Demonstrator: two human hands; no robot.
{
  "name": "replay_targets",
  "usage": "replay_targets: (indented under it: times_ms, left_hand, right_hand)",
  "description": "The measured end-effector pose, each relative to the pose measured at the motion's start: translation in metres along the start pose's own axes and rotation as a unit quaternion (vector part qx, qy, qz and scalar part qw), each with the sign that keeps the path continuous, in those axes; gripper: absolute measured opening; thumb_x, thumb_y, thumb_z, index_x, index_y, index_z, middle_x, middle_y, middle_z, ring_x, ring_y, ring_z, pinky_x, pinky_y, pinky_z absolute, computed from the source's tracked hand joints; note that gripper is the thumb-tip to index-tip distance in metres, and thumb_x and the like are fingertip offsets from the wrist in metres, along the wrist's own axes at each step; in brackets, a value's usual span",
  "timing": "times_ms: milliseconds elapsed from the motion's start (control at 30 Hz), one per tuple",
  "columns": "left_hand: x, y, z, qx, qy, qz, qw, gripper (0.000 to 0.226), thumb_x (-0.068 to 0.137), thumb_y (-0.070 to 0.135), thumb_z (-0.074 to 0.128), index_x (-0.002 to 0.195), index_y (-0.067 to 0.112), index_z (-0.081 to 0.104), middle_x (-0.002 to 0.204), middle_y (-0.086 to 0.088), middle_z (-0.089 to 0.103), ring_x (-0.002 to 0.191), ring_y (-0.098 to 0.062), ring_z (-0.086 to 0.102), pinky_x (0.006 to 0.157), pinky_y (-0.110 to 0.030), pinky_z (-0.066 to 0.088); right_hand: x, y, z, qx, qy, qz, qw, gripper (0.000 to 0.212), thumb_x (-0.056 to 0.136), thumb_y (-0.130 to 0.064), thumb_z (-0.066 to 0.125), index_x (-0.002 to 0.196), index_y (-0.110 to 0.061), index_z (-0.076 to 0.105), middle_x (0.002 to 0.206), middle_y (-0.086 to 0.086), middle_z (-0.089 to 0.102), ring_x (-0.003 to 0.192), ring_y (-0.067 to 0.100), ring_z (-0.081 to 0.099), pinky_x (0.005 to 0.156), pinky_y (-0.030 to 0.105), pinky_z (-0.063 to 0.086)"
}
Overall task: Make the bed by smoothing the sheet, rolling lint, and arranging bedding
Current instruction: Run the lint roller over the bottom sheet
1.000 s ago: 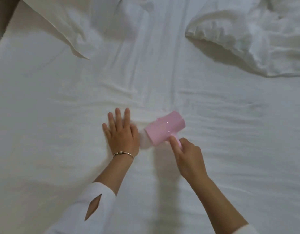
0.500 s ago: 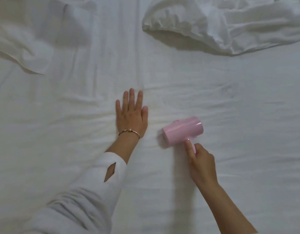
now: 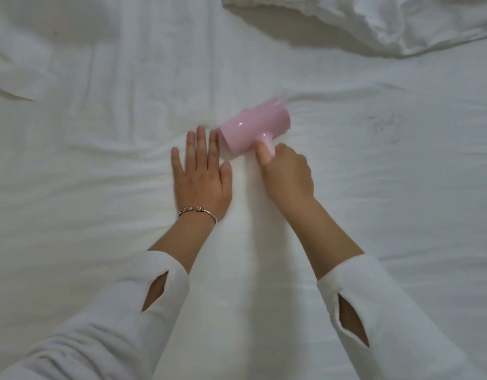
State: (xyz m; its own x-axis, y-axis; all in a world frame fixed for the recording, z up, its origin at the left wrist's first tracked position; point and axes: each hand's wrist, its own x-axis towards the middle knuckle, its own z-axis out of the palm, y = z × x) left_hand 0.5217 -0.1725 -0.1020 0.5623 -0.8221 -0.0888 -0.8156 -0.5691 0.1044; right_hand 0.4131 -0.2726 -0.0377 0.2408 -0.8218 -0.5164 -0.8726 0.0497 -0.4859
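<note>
- The left hand (image 3: pixel 201 179) lies flat on the white sheet (image 3: pixel 373 187), fingers straight and slightly spread, a bracelet (image 3: pixel 197 211) at the wrist.
- The right hand (image 3: pixel 287 174) curls round the handle of the pink lint roller (image 3: pixel 254 127).
- The roller rests on the sheet, just beside the left fingertips.
- Rumpled white bedding (image 3: pixel 387 20) lies at the top right.

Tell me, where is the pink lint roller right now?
In the head view, the pink lint roller lies mid-frame on the white sheet, held by the right hand, just beside the left hand's fingertips.
</note>
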Motion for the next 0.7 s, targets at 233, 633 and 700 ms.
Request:
replay_targets:
  times_ms: [233,633,700]
  left_hand:
    - [-0.001,-0.001,-0.004,0.017,-0.01,0.009,1.0,0.068,0.092,0.038,0.02,0.152,0.012,0.002,0.16,-0.008,0.004,0.147,-0.023,0.003,0.117,-0.05,0.001]
    - [0.001,0.0,-0.004,0.018,-0.023,0.005,1.0,0.069,0.09,0.037,0.019,0.151,0.009,0.003,0.159,-0.009,0.003,0.147,-0.022,0.001,0.116,-0.047,-0.005]
    - [0.001,-0.001,-0.006,0.02,-0.028,0.008,0.999,0.069,0.09,0.037,0.015,0.151,0.009,0.001,0.16,-0.009,0.001,0.147,-0.022,-0.001,0.116,-0.046,-0.007]
  right_hand:
    - [-0.083,0.073,-0.004,-0.04,-0.007,0.045,0.998,0.054,0.091,-0.065,0.025,0.084,-0.017,0.048,0.079,0.009,0.06,0.075,0.033,0.051,0.061,0.039,0.037]
    - [0.014,-0.024,0.0,-0.033,0.029,-0.045,0.998,0.053,0.094,-0.064,0.026,0.09,-0.016,0.05,0.084,0.007,0.055,0.08,0.032,0.052,0.067,0.034,0.035]
    - [0.007,-0.015,-0.001,-0.035,0.03,-0.04,0.998,0.053,0.094,-0.064,0.028,0.089,-0.016,0.05,0.083,0.006,0.054,0.081,0.032,0.052,0.067,0.034,0.035]
